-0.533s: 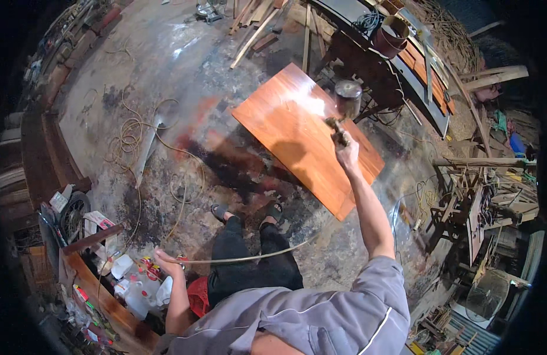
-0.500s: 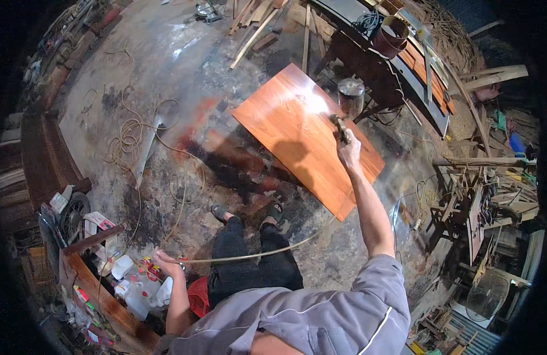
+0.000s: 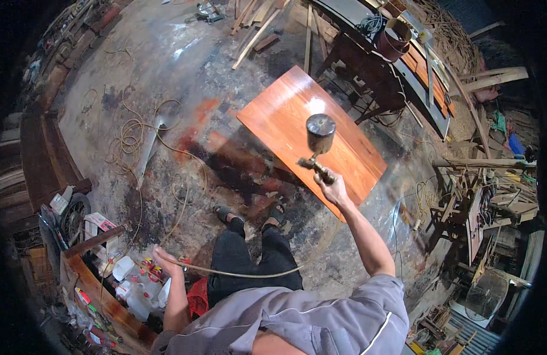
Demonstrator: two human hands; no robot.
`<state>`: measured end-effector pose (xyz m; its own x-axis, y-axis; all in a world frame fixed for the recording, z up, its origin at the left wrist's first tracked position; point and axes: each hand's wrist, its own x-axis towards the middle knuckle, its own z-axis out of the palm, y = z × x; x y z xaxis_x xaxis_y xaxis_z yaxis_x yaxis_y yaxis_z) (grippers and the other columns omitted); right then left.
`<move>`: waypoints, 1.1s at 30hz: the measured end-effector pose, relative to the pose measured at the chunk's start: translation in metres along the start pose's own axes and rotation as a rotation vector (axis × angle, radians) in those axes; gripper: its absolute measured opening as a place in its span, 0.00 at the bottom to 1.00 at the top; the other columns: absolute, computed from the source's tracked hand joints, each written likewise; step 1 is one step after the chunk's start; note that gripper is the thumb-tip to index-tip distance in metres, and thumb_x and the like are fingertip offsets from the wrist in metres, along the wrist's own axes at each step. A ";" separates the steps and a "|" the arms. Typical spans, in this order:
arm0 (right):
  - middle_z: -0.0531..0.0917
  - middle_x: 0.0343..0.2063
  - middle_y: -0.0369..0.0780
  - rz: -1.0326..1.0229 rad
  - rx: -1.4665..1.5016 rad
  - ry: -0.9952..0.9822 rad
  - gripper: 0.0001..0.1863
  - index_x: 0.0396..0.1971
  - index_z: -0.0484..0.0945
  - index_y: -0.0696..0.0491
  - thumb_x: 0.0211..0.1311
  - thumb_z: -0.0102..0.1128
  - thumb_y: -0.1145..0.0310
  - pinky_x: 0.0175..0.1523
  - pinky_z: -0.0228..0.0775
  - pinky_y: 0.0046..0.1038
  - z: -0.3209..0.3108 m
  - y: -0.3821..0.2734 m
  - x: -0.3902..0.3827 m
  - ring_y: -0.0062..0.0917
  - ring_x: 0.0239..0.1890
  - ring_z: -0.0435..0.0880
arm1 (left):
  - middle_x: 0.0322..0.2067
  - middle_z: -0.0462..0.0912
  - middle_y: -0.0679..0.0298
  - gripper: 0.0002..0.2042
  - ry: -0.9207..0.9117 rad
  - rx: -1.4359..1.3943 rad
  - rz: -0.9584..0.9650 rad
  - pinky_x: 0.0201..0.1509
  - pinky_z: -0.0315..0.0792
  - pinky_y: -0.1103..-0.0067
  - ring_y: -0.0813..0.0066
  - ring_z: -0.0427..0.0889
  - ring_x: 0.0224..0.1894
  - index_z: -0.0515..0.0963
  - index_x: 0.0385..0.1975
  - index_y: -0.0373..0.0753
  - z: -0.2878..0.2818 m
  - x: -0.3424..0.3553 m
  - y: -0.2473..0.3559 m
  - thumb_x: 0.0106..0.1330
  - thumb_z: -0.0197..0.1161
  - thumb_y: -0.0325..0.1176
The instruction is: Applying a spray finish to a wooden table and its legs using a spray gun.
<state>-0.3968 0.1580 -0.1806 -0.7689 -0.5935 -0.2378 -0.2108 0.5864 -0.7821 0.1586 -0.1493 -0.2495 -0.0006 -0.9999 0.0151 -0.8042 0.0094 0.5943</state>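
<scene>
A spray gun [image 3: 319,135] with a dark metal cup is in my right hand [image 3: 334,190], its fingers wrapped round the handle. It is over the near left edge of a glossy orange-brown wooden panel [image 3: 279,109], which lies at a slant in front of me. My left hand [image 3: 167,261] is closed round a tan air hose [image 3: 244,274] at my left side. The hose sags across my legs and rises toward the right hand, where its end is blurred.
Coiled hose [image 3: 131,133] lies on the stained floor to the left. White plastic jugs [image 3: 142,302] crowd a wooden bench near my left arm. A dark table [image 3: 362,74] carrying boards and a round can [image 3: 393,40] stands beyond the panel. Scrap wood [image 3: 457,207] is piled at the right.
My right hand has swung the spray gun left and nearer to me, from the panel's far right edge to its near left edge. My left hand stays about where it was.
</scene>
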 end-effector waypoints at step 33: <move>0.80 0.25 0.46 -0.031 -0.010 0.020 0.16 0.44 0.82 0.55 0.64 0.65 0.58 0.37 0.72 0.31 0.060 -0.067 0.013 0.27 0.27 0.79 | 0.51 0.76 0.47 0.26 -0.018 -0.122 -0.112 0.64 0.65 0.66 0.57 0.74 0.56 0.71 0.54 0.28 -0.001 0.081 -0.019 0.79 0.41 0.48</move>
<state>-0.3564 0.0783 -0.1660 -0.7738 -0.6004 -0.2017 -0.2407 0.5732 -0.7833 0.1746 -0.2307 -0.2593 0.0739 -0.9948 -0.0707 -0.7216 -0.1023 0.6847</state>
